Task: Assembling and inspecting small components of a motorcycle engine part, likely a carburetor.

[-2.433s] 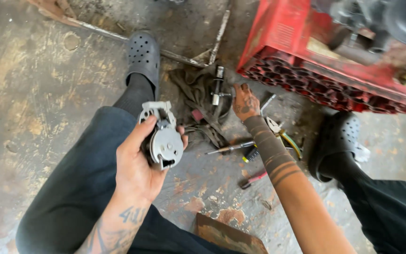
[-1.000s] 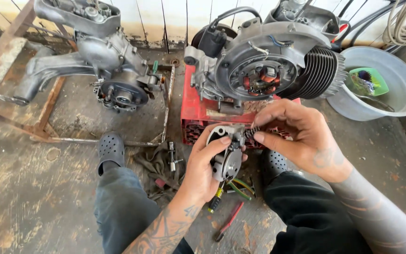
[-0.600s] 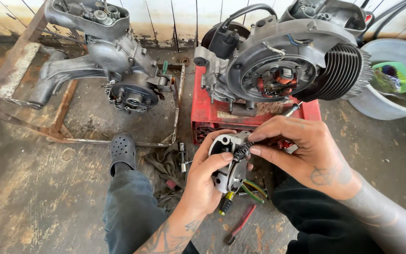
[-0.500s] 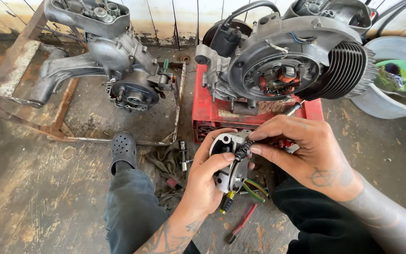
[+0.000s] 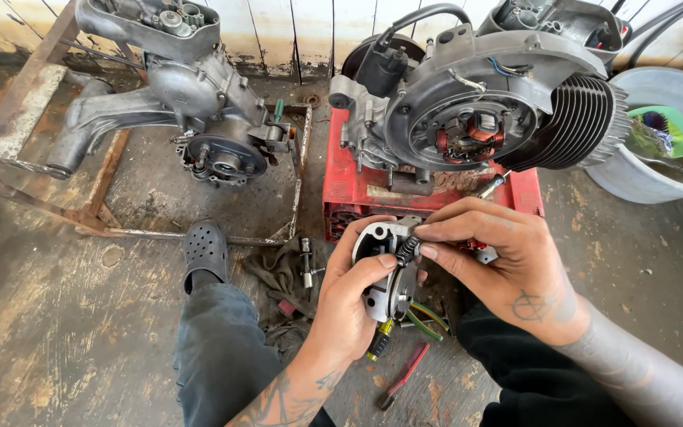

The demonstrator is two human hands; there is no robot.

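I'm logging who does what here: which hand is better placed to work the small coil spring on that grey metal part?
The right hand: its fingertips already pinch the small dark coil spring. The left hand is wrapped around the round grey metal part, steadying it.

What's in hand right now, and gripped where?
The left hand cups a round grey metal engine part from below, thumb on its face. The right hand pinches a small dark coil spring at its top edge.
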